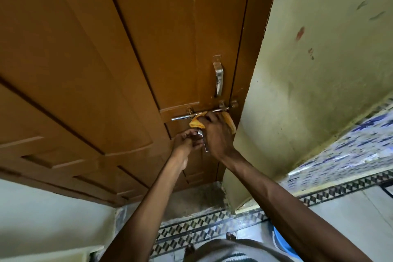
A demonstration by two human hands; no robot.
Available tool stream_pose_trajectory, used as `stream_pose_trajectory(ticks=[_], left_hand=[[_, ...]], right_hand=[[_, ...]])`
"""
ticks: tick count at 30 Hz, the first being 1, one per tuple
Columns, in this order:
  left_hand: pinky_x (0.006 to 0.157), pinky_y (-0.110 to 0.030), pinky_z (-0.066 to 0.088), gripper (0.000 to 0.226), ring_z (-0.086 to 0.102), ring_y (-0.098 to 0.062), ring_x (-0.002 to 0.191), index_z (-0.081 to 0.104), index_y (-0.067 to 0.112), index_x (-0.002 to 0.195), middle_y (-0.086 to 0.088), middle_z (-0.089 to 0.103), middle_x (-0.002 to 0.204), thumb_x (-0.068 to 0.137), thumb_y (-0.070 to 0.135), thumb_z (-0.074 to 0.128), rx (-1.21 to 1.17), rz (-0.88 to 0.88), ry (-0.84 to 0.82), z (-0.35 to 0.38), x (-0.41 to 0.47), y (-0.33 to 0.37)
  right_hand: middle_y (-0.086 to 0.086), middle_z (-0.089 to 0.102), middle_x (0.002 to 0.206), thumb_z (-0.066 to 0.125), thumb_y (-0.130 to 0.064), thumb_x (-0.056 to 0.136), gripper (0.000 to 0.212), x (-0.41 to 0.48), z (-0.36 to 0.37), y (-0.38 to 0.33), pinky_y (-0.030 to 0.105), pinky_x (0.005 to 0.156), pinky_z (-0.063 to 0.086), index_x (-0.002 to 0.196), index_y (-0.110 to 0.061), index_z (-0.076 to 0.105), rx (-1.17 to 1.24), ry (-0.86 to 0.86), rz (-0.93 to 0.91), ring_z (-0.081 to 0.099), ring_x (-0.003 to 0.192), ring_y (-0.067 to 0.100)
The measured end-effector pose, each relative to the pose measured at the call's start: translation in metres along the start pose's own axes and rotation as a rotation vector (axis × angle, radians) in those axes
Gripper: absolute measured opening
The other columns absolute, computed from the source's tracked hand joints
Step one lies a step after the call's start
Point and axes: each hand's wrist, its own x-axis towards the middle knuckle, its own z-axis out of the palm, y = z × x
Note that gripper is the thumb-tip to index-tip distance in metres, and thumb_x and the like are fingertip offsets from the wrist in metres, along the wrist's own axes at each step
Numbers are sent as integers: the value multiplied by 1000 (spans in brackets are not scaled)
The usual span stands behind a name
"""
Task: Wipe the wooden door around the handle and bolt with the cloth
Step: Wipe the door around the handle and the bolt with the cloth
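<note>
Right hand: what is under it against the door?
A yellow cloth shows under the right hand, pressed to the wooden door just below the bolt. The door surface beneath cloth and hand is covered.

door [106,49]: warm brown wood, darker lines along the panels
cloth [196,122]: yellow-orange
handle [219,78]: shiny silver metal
bolt [182,117]: silver rod, brass-coloured holders
wall [319,70]: pale yellow-green, with reddish and dark stains
floor [191,232]: light tiles, black-and-white diamond border
wall tiles [350,144]: blue and white pattern
bucket [282,242]: blue
</note>
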Motion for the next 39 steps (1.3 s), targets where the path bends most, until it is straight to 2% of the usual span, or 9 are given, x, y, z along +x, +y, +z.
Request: stream_pose_trajectory(ticks=[7, 12, 16, 19, 22, 26, 29, 33, 39], left_hand=[[56, -19, 59, 24, 66, -14, 71, 61, 8, 105, -6, 66, 83, 108, 2, 39, -132, -75, -17, -4, -6, 4], [65, -21, 62, 16, 71, -12, 68, 66, 13, 91, -4, 71, 77, 101, 4, 58, -115, -71, -80, -5, -10, 14], [58, -18, 60, 12, 67, -10, 59, 68, 10, 86, -4, 69, 69, 95, 0, 66, -59, -51, -2, 1, -10, 20], [55, -20, 54, 23, 63, -14, 60, 67, 14, 72, 4, 68, 60, 84, -2, 78, 44, 52, 122, -1, -6, 21], [68, -31, 53, 34, 66, -23, 74, 61, 24, 65, -1, 66, 72, 73, 0, 84, 162, 214, 313, -3, -2, 26], [69, -25, 38, 31, 59, -13, 82, 61, 12, 101, 1, 67, 89, 80, 19, 83, 304, 296, 521, -13, -1, 38], [76, -35, 46, 32, 65, -24, 93, 61, 12, 97, -12, 71, 99, 76, 29, 79, 213, 298, 578, -11, 1, 44], [83, -27, 52, 30, 62, -16, 93, 53, 31, 78, -3, 65, 99, 80, 21, 81, 119, 109, 549, -12, 9, 47], [76, -36, 58, 32, 72, -29, 86, 72, 5, 86, -20, 75, 93, 61, -5, 90, -77, 81, 702, -10, 19, 50]], right_hand=[[-3, 58, 132, 62, -7, 86, 43, -49, -7, 24, 38, 98, 49, 123, -28, 64, 133, -248, 49, 53, 121, 24], [8, 71, 98, 56, -19, 94, 16, -36, -17, 47, 29, 74, 50, 102, -14, 70, 585, 155, 567, 67, 90, 27], [19, 67, 117, 52, -25, 99, 28, 5, -12, 47, 50, 93, 52, 121, -10, 61, 1420, -248, 920, 66, 104, 35], [17, 67, 97, 45, -27, 102, 26, 21, -13, 35, 48, 90, 46, 99, -7, 61, 1507, -437, 1051, 64, 87, 30], [18, 67, 102, 44, -32, 101, 33, 19, -8, 35, 47, 86, 46, 102, -7, 65, 1592, -458, 1046, 64, 91, 30], [20, 65, 119, 41, -41, 100, 45, 12, 2, 45, 48, 87, 49, 124, -9, 61, 1740, -433, 970, 61, 109, 35], [21, 60, 131, 50, -41, 96, 49, 8, 4, 45, 47, 89, 50, 132, -9, 57, 1707, -432, 892, 58, 117, 35], [18, 57, 137, 57, -35, 93, 49, -10, 4, 47, 46, 98, 47, 135, -10, 55, 1693, -421, 843, 61, 112, 32], [18, 59, 135, 45, -38, 101, 45, -51, 4, 66, 50, 107, 40, 134, -10, 57, 1857, -406, 873, 57, 123, 35]])
